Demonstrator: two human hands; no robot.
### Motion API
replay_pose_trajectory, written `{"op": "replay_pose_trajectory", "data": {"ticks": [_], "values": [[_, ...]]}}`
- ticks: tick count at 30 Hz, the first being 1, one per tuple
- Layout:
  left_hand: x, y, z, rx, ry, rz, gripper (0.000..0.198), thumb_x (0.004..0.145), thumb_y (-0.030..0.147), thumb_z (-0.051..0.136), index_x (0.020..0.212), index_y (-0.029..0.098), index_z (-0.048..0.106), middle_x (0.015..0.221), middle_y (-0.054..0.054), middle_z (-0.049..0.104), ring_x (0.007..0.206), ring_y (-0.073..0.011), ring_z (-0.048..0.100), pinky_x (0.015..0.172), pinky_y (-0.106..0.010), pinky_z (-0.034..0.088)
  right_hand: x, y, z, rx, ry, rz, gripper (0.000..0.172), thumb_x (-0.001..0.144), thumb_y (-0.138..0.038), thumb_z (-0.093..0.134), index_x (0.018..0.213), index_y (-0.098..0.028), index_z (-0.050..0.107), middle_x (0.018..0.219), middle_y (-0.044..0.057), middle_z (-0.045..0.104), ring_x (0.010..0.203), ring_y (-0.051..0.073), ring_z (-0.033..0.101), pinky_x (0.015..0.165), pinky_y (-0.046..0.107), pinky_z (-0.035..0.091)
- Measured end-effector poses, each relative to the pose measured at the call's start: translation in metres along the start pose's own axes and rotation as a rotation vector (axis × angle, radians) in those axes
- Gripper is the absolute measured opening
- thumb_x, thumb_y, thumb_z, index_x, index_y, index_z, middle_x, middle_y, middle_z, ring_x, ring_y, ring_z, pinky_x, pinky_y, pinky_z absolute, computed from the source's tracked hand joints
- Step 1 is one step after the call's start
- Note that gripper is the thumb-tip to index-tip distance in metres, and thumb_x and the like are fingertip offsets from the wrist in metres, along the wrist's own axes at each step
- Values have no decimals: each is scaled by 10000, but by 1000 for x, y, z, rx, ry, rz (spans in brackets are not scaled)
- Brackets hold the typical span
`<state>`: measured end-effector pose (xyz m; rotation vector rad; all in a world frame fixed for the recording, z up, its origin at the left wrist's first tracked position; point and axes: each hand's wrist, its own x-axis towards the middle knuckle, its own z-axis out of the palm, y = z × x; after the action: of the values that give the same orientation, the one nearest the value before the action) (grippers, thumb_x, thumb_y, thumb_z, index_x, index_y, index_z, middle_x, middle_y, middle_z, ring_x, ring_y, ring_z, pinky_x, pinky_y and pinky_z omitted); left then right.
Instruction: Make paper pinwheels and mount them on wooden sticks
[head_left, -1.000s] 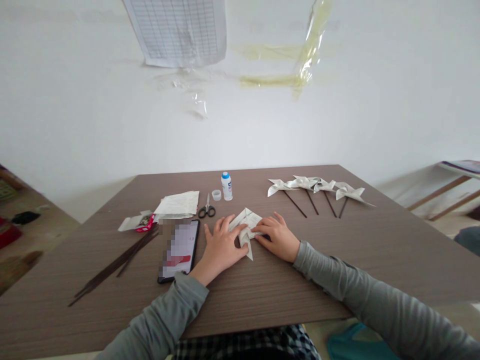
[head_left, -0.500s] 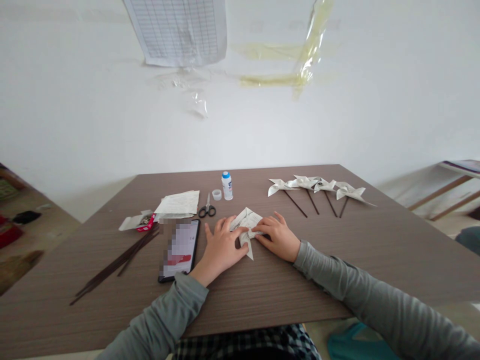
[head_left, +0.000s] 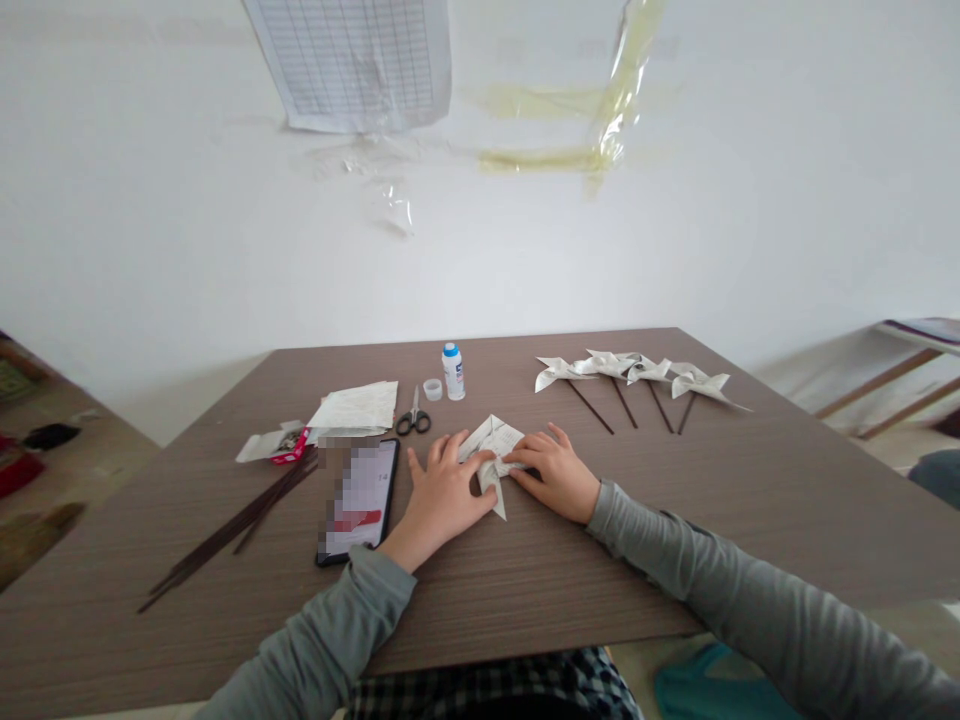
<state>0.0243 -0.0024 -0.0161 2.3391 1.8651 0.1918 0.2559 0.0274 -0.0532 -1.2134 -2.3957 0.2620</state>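
A folded piece of printed paper (head_left: 491, 437) lies on the brown table, with one pointed flap toward me. My left hand (head_left: 444, 487) grips its left side, fingers bent over the paper and thumb near the lower flap. On the right side, my right hand (head_left: 556, 472) pinches the paper near its centre with thumb and forefinger. Four paper pinwheels (head_left: 556, 373) on dark sticks rest at the back right. Behind my left hand are black-handled scissors (head_left: 413, 422), a small clear cap (head_left: 433, 390) and a white bottle with a blue top (head_left: 454, 373).
A phone (head_left: 364, 500) lies left of my left hand. Farther left are a paper stack (head_left: 354, 409), a small red box (head_left: 291, 446) and several dark sticks (head_left: 225, 535). The brown table (head_left: 750, 500) meets a white wall at the back.
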Motion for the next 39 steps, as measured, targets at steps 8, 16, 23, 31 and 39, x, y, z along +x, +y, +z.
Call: {"op": "replay_pose_trajectory", "data": {"ticks": [8,16,23,31,39], "values": [[0,0,-2,-21,11,-16,536,993,380,812,1528,411,791,1911,-87,466,1777,-468,375,1410,-900,213,1,0,1,-5,-1,14,238,1155,-280,698,1305,-292,882,1263,98,854,1266,329,773,1377,783,355],[0,0,-1,-43,8,-13,602,988,389,811,1587,396,753,1915,-108,458,1780,-454,371,1419,-885,209,0,2,1,-11,17,-10,246,1155,-276,687,1310,-293,877,1260,97,854,1254,320,772,1371,768,359],[1,-1,-2,-35,-10,2,526,1004,430,793,1530,424,798,1941,-84,420,1770,-474,379,1398,-908,187,-1,1,0,-7,6,-2,250,1152,-270,688,1310,-299,879,1264,90,853,1262,313,771,1383,753,352],[1,0,-6,-7,-40,-15,546,1021,470,788,1566,453,770,1958,-81,394,1783,-463,370,1393,-909,184,0,-2,-2,0,-11,20,235,1153,-270,704,1310,-291,878,1275,91,851,1279,320,771,1382,781,350],[3,-3,0,-21,-13,-17,652,995,452,811,1637,371,728,1957,-138,386,1793,-475,354,1409,-900,184,0,0,0,-1,7,6,247,1157,-286,687,1313,-284,878,1281,105,850,1271,321,768,1368,787,358]]}}
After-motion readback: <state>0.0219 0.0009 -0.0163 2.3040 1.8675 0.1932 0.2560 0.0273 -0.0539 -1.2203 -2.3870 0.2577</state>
